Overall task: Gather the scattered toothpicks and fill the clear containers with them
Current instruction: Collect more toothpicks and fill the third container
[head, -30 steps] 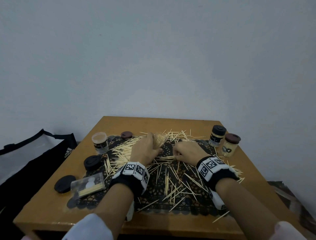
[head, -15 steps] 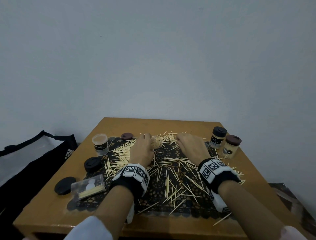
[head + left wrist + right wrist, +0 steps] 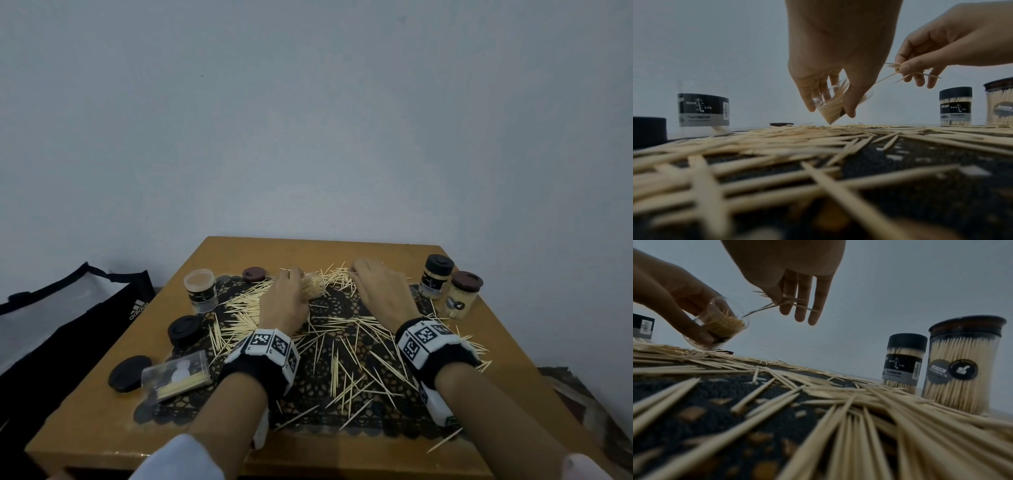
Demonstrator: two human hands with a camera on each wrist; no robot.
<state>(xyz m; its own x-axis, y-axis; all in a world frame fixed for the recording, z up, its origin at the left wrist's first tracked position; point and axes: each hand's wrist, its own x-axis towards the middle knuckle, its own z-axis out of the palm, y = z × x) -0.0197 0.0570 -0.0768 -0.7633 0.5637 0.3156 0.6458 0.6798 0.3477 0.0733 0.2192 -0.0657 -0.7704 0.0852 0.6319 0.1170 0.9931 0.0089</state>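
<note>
Loose toothpicks (image 3: 346,349) lie scattered over a black lace mat (image 3: 318,411) on the wooden table (image 3: 507,394). My left hand (image 3: 286,301) grips a clear container (image 3: 313,287) tilted toward the right, nearly full of toothpicks (image 3: 725,324); its base touches the pile (image 3: 830,113). My right hand (image 3: 376,291) hovers just right of its mouth and pinches a few toothpicks (image 3: 906,73) between thumb and fingers (image 3: 789,303), tips pointing at the container.
An open clear jar (image 3: 201,289) stands at the back left. Two capped full jars (image 3: 436,281) (image 3: 462,299) stand at the back right. Black lids (image 3: 183,330) (image 3: 129,373), a brown lid (image 3: 254,274) and a flat clear box (image 3: 176,375) lie on the left. A black bag (image 3: 68,329) sits beside the table.
My right hand moved from the mat's middle up and away to the far pile and now holds a few toothpicks beside the container. The left hand shifted slightly farther back.
</note>
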